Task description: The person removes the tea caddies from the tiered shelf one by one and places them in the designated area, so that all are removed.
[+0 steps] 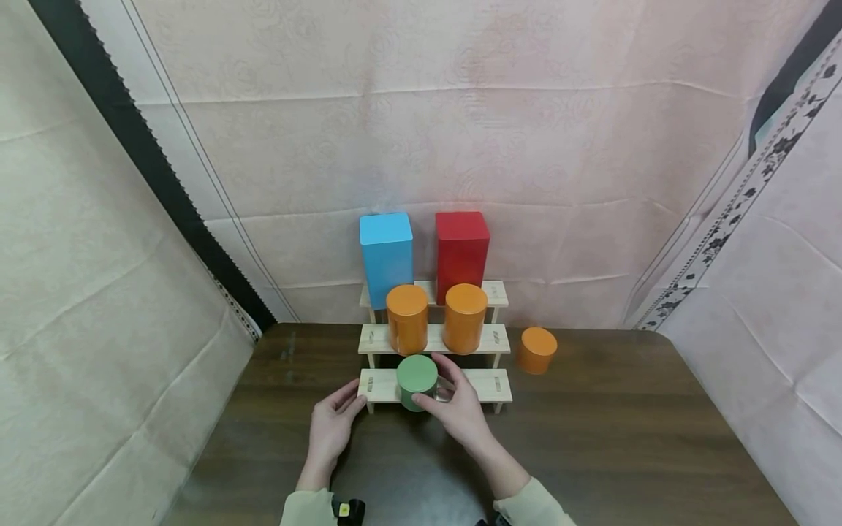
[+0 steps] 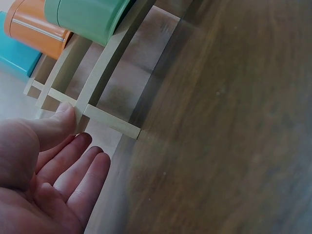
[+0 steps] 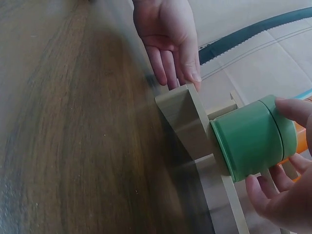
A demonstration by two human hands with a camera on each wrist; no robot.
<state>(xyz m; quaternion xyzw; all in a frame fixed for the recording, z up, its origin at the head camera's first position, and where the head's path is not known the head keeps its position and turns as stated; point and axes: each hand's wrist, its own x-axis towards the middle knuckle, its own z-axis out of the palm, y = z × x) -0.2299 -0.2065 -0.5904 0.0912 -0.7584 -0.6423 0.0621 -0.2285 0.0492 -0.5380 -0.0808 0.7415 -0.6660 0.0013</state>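
A round green canister stands upright on the lowest step of a pale wooden three-tier stand, near its middle. My right hand grips it from the right side, thumb in front and fingers behind; in the right wrist view, the fingertips press on its lid and side. The canister's base meets the step there. My left hand holds the left end of that same step between thumb and fingers. The thumb touches the board's end in the left wrist view, and the other fingers extend below it.
Two orange canisters stand side by side on the middle step. A blue box and a red box occupy the top step. Right of the stand, a smaller orange canister sits on the dark wooden table. Pale cloth hangs behind.
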